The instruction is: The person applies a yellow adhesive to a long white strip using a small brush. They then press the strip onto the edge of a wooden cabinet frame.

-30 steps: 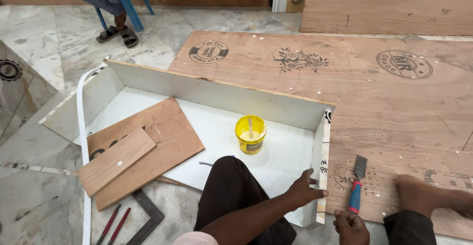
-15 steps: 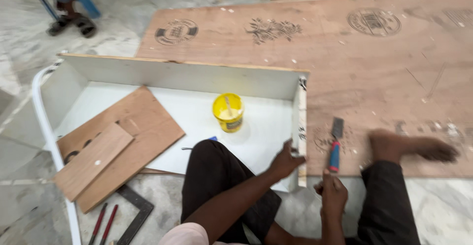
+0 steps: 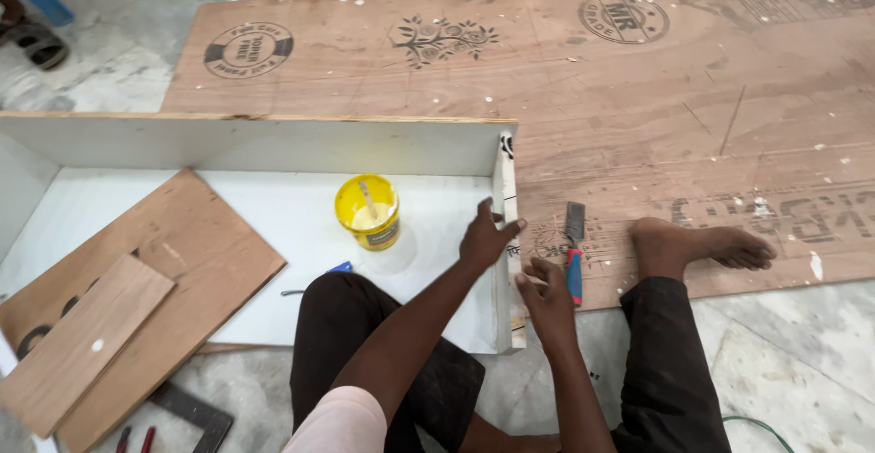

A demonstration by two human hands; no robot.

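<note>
You have two hands at work, left and right. Count one yellow glue tub, one chisel, one white open box, two loose plywood offcuts, and one big plywood sheet.

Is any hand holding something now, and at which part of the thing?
The left hand rests on the top edge of the white side panel. The right hand touches the panel's outer face; the chisel lies unheld.
</note>
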